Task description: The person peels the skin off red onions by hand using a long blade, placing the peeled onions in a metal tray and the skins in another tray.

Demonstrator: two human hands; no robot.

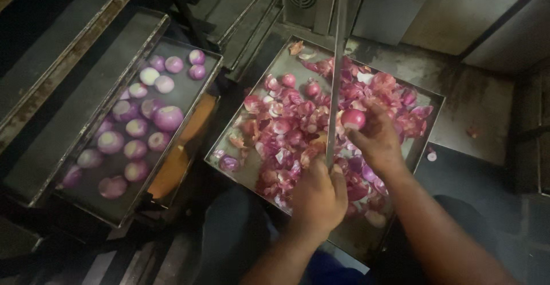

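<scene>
Peel-strewn tray (427, 99); fingers (366, 139) around onion (353, 118).

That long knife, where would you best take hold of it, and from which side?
By the handle end near the body, coming from below, as the left hand does. The knife is long and thin with its blade pointing up and away over the tray of onion skins, so the near end is the only safe grip. The right hand holds an onion beside the blade.
</scene>
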